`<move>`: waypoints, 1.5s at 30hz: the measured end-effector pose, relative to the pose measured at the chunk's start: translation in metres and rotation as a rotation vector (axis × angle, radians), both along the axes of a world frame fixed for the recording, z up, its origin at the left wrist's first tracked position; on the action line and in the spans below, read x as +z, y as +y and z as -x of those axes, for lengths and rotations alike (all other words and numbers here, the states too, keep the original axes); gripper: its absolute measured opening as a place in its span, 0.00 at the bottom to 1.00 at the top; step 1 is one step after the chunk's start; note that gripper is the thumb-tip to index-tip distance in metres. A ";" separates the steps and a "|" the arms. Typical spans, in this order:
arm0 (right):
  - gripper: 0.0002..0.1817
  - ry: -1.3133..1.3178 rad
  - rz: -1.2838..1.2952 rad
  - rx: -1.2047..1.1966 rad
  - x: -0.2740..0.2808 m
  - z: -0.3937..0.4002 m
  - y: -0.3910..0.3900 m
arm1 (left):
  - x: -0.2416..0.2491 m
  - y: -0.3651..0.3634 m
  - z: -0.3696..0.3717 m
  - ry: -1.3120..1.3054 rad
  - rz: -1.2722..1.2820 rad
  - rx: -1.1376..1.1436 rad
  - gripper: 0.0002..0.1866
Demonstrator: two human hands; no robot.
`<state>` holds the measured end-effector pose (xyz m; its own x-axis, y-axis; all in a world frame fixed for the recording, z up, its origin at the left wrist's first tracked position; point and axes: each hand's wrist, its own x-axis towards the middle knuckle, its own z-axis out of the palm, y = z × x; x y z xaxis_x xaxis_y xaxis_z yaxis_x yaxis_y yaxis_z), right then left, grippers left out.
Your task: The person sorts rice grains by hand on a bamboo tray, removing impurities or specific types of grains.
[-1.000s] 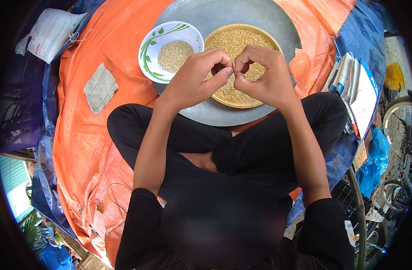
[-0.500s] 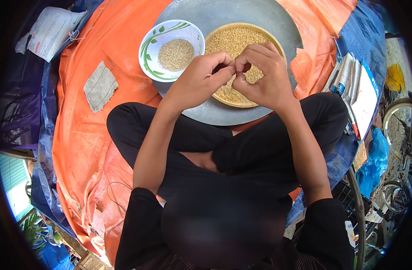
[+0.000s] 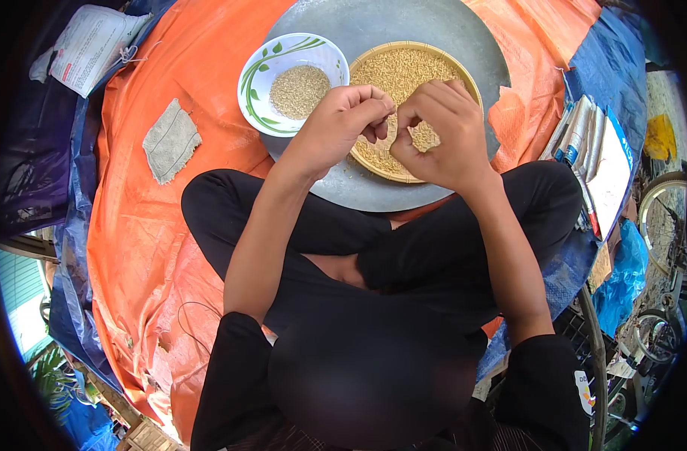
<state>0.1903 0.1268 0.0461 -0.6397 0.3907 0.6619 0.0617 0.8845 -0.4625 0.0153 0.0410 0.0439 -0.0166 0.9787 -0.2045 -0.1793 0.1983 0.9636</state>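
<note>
My left hand (image 3: 342,126) is closed in a pinch above the right edge of a white bowl (image 3: 251,96) with green leaf patterns; whatever it pinches is too small to name. Pale grains (image 3: 300,90) lie in the bowl. Over a round woven tray (image 3: 475,81) my right hand (image 3: 445,131) has thumb and forefinger curled together, and anything between them is hidden. Golden unhusked grains (image 3: 403,66) cover much of the tray. Bowl and tray rest side by side on a round grey metal platter (image 3: 343,192). A small gap separates the two hands.
Under the platter spreads an orange tarpaulin (image 3: 144,248). A grey cloth scrap (image 3: 170,141) lies on it at left. White printed sacking (image 3: 95,49) is at upper left, folded sacks (image 3: 595,158) at right. My crossed legs are just below the platter, and a bicycle wheel (image 3: 662,218) stands far right.
The hands, whose fingertips met before, have come slightly apart. My left hand's fingers have curled more. The whole view has shifted a little.
</note>
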 end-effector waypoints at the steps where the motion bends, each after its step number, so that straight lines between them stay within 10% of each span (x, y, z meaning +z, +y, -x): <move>1: 0.06 -0.033 0.094 -0.011 -0.001 -0.001 0.000 | 0.002 0.000 0.000 0.016 -0.013 0.006 0.12; 7: 0.16 0.478 1.534 0.106 -0.030 0.014 -0.005 | 0.002 -0.001 -0.005 0.166 -0.103 0.009 0.11; 11: 0.30 0.551 1.905 0.262 -0.037 0.018 -0.014 | -0.003 -0.003 -0.013 0.348 -0.081 -0.017 0.07; 26: 0.42 0.615 1.990 0.362 -0.040 0.019 -0.022 | -0.027 -0.001 -0.045 0.975 -0.459 0.078 0.06; 45: 0.43 0.702 2.035 0.522 -0.042 0.019 -0.023 | -0.025 -0.001 -0.041 1.014 -0.499 0.008 0.05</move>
